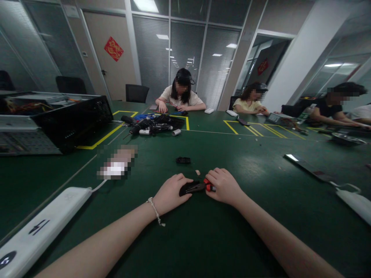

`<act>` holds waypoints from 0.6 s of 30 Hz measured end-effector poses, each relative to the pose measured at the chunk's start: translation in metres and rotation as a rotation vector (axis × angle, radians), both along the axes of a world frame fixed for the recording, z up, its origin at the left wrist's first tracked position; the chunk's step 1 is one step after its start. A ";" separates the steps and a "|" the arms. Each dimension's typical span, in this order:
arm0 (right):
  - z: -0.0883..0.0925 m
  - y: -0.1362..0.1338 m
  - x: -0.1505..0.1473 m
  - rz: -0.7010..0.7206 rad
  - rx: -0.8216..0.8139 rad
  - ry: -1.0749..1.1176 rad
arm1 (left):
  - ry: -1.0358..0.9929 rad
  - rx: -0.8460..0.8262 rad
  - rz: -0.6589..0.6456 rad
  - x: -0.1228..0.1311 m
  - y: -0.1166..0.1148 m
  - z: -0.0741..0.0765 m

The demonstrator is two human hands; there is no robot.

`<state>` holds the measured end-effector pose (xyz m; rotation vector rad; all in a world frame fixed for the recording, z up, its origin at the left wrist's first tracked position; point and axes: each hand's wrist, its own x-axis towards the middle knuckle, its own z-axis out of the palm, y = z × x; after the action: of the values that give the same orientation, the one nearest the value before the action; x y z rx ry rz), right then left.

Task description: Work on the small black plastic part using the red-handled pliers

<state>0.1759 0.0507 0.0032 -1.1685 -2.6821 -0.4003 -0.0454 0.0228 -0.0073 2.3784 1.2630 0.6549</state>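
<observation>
My right hand [222, 184] is closed around the red-and-black handles of a pair of pliers [197, 187], whose dark jaws point left. In my left hand [173, 193] is a small black part [185, 188], pinched between thumb and fingers. The jaws reach onto this black part; whether they bite it cannot be made out. Just beyond the jaws lies a small pale piece [198, 172] on the green table. Farther out rests another small black part [183, 160], apart from both hands.
A white power bank [43, 227] with a cable lies at left, near a black computer case [84, 119]. Black parts and a drill [139, 125] are heaped ahead. A phone [307, 168] and white device [355, 202] lie right. A person [181, 94] sits opposite; others sit farther right.
</observation>
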 end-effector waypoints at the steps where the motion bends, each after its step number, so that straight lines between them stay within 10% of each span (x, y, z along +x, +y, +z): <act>1: -0.001 0.000 0.000 -0.004 0.003 -0.007 | 0.001 0.008 0.000 0.000 0.000 0.000; 18: -0.005 0.002 -0.005 -0.086 -0.037 -0.023 | -0.057 -0.015 -0.037 -0.001 0.002 0.001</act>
<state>0.1711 0.0525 -0.0017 -1.3010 -2.6760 -0.3813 -0.0468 0.0250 -0.0066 2.3484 1.1931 0.6942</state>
